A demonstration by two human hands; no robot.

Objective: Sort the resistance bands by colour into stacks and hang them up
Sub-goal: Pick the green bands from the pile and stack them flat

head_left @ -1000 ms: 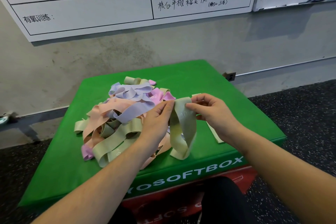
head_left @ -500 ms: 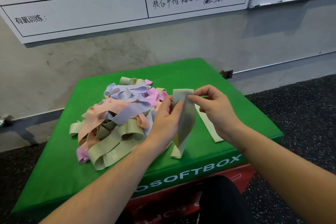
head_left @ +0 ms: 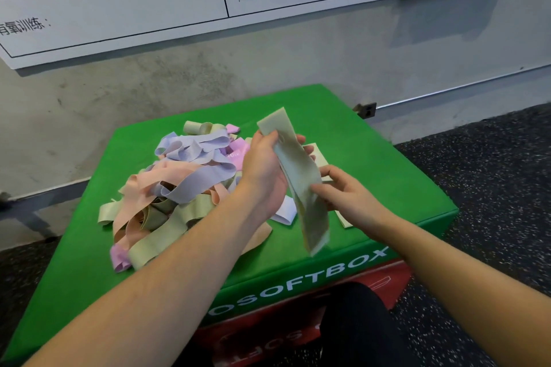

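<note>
**Green band flattened, ready to lay down**

Now, left of the left hand (head_left: 262,170), the tangled heap of lilac, peach, pink and sage elastic bands (head_left: 176,188) sits untouched on the green padded box (head_left: 372,158). Both hands pinch one sage-green resistance band (head_left: 301,176), the left near its top, the right hand (head_left: 346,194) lower. A second ago it hung open as a loop; it is now pressed flat and angled toward the pale green bands (head_left: 320,156) lying beyond the right hand, probably the green stack.
</note>
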